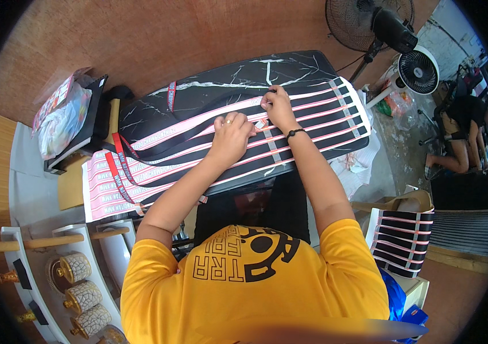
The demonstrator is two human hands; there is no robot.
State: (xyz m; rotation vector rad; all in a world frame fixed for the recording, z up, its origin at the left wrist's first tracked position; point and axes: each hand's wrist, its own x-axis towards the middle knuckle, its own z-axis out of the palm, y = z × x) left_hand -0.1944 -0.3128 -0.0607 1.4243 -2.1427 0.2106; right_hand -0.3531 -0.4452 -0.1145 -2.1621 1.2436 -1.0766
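Note:
A long sheet of pink-and-white printed paper (99,189) lies slantwise across the table, with several black ribbons (313,117) running along it. Grey tape (344,103) crosses the ribbons near the sheet's right end. My left hand (231,137), with a ring on one finger, rests on the middle of the sheet, its fingers curled closed; what they hold is hidden. Just to the right and farther off, my right hand (279,108) pinches at a black ribbon. A small whitish scrap (261,124) lies between the hands. Loose ribbon ends with red printed tips (119,178) hang over the left part.
A black marble-patterned table (221,76) carries the sheet. A stand holds plastic bags (63,126) at left. Two fans (418,70) stand at back right. Another ribbon sheet (399,241) hangs at right. A person (465,120) crouches farther right. Lidded jars (77,298) sit on shelves lower left.

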